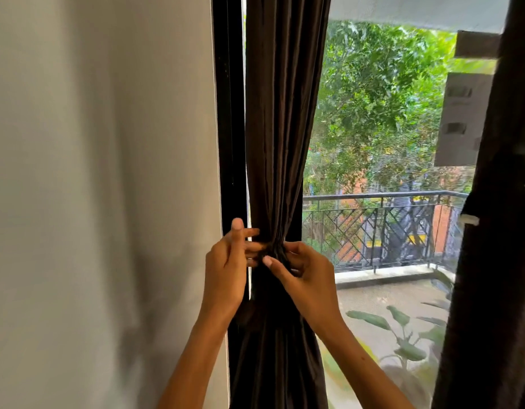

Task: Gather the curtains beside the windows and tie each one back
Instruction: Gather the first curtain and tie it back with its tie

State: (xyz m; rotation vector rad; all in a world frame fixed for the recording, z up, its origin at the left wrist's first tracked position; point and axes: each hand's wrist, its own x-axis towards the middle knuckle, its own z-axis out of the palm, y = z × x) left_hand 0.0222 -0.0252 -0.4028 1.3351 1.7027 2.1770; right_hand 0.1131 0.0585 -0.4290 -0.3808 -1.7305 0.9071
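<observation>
Both forearms are bare from the lower frame edge up to the wrists, with no sleeve, watch or ring showing on the left hand [225, 261] or right hand [310, 274], and the fingernails are short and unpainted.

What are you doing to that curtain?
A person is tying back the dark brown curtain beside the window. It is already bunched into a narrow waist. The left hand and right hand both work at that gathered spot, fingers curled into the fabric. The tie itself is hard to make out.
</observation>
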